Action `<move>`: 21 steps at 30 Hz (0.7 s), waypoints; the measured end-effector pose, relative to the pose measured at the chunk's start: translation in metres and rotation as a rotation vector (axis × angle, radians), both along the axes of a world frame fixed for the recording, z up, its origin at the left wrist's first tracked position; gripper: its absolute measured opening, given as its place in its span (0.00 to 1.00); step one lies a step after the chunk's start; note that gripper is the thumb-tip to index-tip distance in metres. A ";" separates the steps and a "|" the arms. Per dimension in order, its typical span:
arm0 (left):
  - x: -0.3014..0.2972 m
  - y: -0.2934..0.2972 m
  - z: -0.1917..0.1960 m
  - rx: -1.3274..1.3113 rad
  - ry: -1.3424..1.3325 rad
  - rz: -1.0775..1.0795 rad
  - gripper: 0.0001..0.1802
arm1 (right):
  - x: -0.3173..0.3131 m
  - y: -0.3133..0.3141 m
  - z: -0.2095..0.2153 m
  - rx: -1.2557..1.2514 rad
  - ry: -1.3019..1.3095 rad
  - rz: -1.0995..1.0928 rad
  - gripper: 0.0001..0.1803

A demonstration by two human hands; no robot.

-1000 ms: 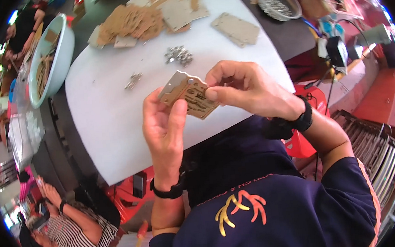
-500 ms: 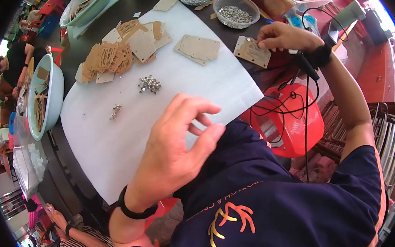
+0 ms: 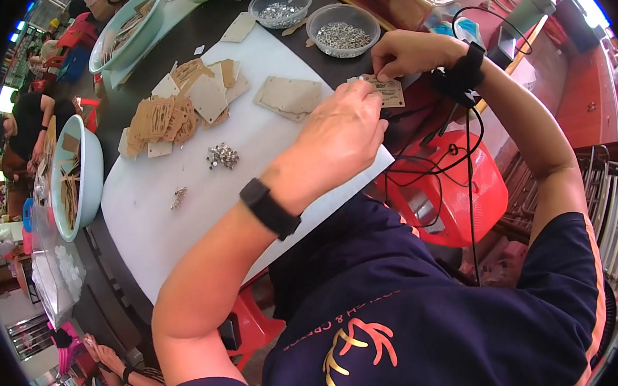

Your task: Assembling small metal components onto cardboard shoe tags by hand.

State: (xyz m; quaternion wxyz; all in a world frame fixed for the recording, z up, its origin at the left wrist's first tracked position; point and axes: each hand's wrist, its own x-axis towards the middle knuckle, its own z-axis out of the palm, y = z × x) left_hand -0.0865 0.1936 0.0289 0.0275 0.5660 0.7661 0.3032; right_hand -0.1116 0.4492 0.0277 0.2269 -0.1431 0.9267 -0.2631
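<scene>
A white sheet (image 3: 181, 225) is spread over a dark round table (image 3: 113, 281) in a crowded workroom. At the sheet's far right corner, a thin, flat, pale-brown cut-out wooden panel (image 3: 388, 92) is pinched at its far edge by the right hand (image 3: 407, 51). The left hand (image 3: 337, 136) is curled over the panel's near edge, apparently gripping it, though its fingertips are hidden. Bare sheet lies open to the left. A pile of similar perforated wooden pieces (image 3: 179, 112), a small heap of shiny metal screws (image 3: 222, 156) and two clear round bowls of hardware (image 3: 343, 30) are seen nearby.
</scene>
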 end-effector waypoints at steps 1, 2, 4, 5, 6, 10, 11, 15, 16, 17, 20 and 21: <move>-0.002 0.006 -0.006 0.002 0.000 -0.008 0.17 | 0.002 -0.002 0.002 -0.003 -0.029 -0.032 0.12; -0.004 0.010 -0.012 -0.021 0.029 -0.009 0.17 | 0.004 -0.005 0.004 -0.002 -0.028 -0.038 0.12; -0.005 0.015 -0.021 -0.043 0.057 -0.016 0.17 | 0.008 -0.009 0.007 -0.014 -0.104 -0.163 0.11; -0.006 0.016 -0.025 -0.046 0.071 -0.013 0.18 | 0.008 -0.008 0.006 -0.014 -0.106 -0.169 0.11; -0.008 0.017 -0.028 -0.050 0.086 -0.009 0.18 | 0.008 -0.008 0.005 -0.015 -0.103 -0.179 0.11; -0.002 0.019 -0.024 -0.108 0.084 -0.002 0.20 | 0.006 -0.007 0.009 0.028 -0.167 -0.268 0.12; -0.001 0.020 -0.024 -0.123 0.114 0.008 0.20 | 0.005 -0.006 0.008 0.027 -0.170 -0.270 0.12; 0.001 0.022 -0.024 -0.195 0.161 0.024 0.21 | 0.002 -0.008 0.010 0.019 -0.237 -0.275 0.13; 0.001 0.022 -0.024 -0.195 0.157 0.024 0.21 | 0.002 -0.010 0.012 0.024 -0.266 -0.281 0.13; 0.001 0.023 -0.025 -0.200 0.173 0.029 0.21 | 0.002 -0.011 0.011 0.026 -0.270 -0.281 0.13; 0.000 0.025 -0.028 -0.200 0.197 0.035 0.21 | 0.001 -0.012 0.010 0.028 -0.278 -0.305 0.13; 0.000 0.025 -0.029 -0.197 0.209 0.039 0.20 | 0.000 -0.012 0.009 0.038 -0.298 -0.312 0.13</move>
